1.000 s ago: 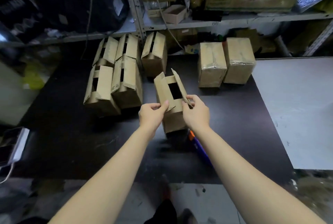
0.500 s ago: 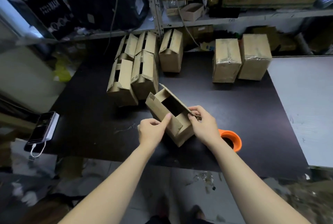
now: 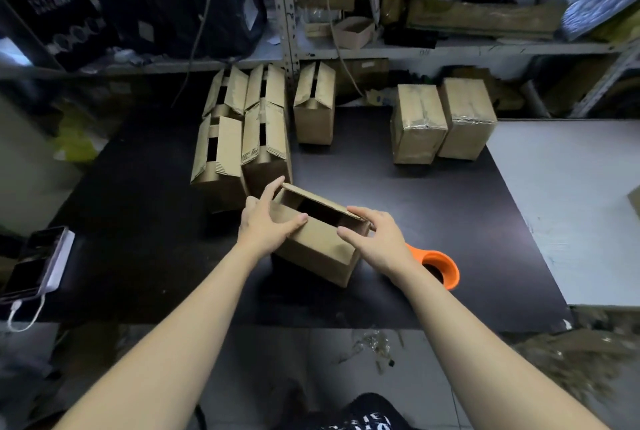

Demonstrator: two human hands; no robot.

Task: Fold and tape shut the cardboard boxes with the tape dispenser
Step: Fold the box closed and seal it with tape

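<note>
Cardboard box [image 3: 318, 251] lies on the table [image 3: 138, 215], tape dispenser [image 3: 441, 265] at its 4 o'clock, spread left hand [image 3: 266, 223] pressing its 9 o'clock end, spread right hand [image 3: 379, 241] its 3 o'clock end; lower the raised 12 o'clock flap [image 3: 318, 200] squarely, edges meeting.

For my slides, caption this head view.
Left hand and right hand fold flaps of a cardboard box on a black table, tape dispenser alongside.
</note>
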